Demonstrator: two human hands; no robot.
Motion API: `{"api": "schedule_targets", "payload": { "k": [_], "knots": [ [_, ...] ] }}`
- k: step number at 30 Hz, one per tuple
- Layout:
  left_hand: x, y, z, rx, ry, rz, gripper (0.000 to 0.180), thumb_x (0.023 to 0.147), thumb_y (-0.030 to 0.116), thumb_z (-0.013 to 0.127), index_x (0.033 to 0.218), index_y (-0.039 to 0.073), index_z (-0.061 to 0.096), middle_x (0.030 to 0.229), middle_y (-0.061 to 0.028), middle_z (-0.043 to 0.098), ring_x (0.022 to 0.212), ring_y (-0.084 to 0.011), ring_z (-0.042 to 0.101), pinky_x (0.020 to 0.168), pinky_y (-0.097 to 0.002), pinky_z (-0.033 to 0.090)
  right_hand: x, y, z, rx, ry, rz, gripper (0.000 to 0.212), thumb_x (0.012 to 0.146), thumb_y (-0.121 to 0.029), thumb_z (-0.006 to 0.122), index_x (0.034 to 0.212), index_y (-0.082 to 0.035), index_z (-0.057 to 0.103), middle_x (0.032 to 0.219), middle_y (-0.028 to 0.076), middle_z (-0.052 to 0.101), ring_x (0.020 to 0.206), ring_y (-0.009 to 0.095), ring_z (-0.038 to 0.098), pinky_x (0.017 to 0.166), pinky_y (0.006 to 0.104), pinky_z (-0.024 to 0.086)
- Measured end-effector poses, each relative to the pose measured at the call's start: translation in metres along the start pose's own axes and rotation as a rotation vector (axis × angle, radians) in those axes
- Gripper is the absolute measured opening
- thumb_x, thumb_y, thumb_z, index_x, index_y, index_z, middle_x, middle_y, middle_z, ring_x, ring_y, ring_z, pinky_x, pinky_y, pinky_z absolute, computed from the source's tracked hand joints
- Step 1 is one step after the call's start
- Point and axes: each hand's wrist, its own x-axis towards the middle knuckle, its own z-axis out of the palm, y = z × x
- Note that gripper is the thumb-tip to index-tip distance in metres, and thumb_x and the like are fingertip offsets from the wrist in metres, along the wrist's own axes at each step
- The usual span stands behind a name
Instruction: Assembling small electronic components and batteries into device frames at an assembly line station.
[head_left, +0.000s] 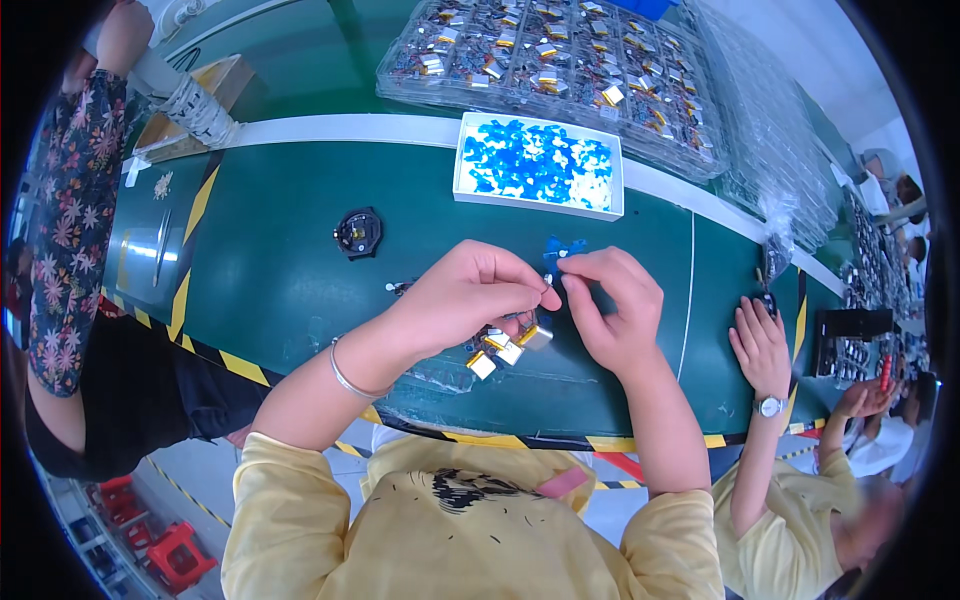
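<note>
My left hand point(480, 300) is closed, thumb and forefinger pinched together at a tiny pale part point(549, 281). Below its curled fingers several small silver pouch batteries point(507, 351) with yellow edges and thin wires bunch together, seemingly gripped by them. Facing it, my right hand point(622, 305) is closed too, its thumb and forefinger bent toward the left fingertips; whatever lies between them is too small to make out. Just beyond the fingertips some blue film pieces point(564, 249) lie on the green table point(290, 220). Another small wired part point(398, 288) lies left of my left hand.
A white box point(616, 203) of blue film pieces stands ahead, before clear compartment trays point(560, 60) of wired batteries. A round black watch-like case point(358, 233) lies left. Tweezers point(162, 245) lie near a co-worker's flowered sleeve point(75, 230). A co-worker's hand point(762, 350) rests at right.
</note>
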Motion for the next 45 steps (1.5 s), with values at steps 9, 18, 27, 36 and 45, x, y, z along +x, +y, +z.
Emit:
{"api": "schedule_targets", "payload": {
  "k": [9,18,27,36,45],
  "knots": [
    [0.000,-0.013,-0.001,0.203,-0.023,0.106,0.011,0.084,0.003,0.056,0.086,-0.004,0.064,0.070,-0.0043,0.062,0.063,-0.0049,0.056,0.054,-0.0185,0.043,0.002,-0.008,0.001,-0.008,-0.076,0.008,0.013,0.066,0.006,0.062,0.076,-0.002,0.060,0.069,0.006,0.059,0.058,0.017,0.055,0.056,0.0264,0.044],
    [0.003,-0.003,-0.003,0.061,0.029,0.019,0.010,0.085,0.003,0.056,0.086,-0.004,0.064,0.076,-0.0043,0.064,0.060,-0.0048,0.054,0.054,-0.0188,0.044,0.009,0.000,-0.013,0.072,0.025,0.170,0.012,0.069,0.006,0.061,0.080,0.000,0.059,0.077,0.008,0.059,0.070,0.016,0.056,0.063,0.0251,0.044],
    [0.003,-0.016,-0.002,0.165,0.002,0.123,0.011,0.085,0.002,0.057,0.089,-0.004,0.064,0.073,-0.0040,0.062,0.060,-0.0052,0.054,0.055,-0.0187,0.044,0.010,-0.007,0.000,-0.089,-0.092,0.007,0.015,0.061,0.003,0.064,0.072,-0.004,0.057,0.071,0.007,0.059,0.066,0.023,0.056,0.062,0.0306,0.043],
    [0.006,-0.006,-0.002,0.128,0.090,0.075,0.013,0.086,0.003,0.054,0.092,-0.002,0.064,0.079,-0.0037,0.063,0.061,-0.0046,0.055,0.056,-0.0191,0.047,0.023,0.034,-0.006,-0.681,0.160,0.119,0.028,0.081,0.006,0.050,0.106,-0.002,0.060,0.091,0.010,0.060,0.085,0.020,0.057,0.076,0.0285,0.045],
    [0.002,-0.009,-0.004,-0.099,0.114,0.202,0.034,0.087,0.002,0.052,0.120,0.001,0.048,0.080,-0.0038,0.062,0.070,-0.0086,0.059,0.063,-0.0212,0.048,0.007,-0.028,0.012,-0.108,-0.107,0.036,0.037,0.065,-0.009,0.074,0.099,-0.004,0.061,0.090,0.010,0.062,0.077,0.027,0.060,0.069,0.0308,0.048]
  ]
}}
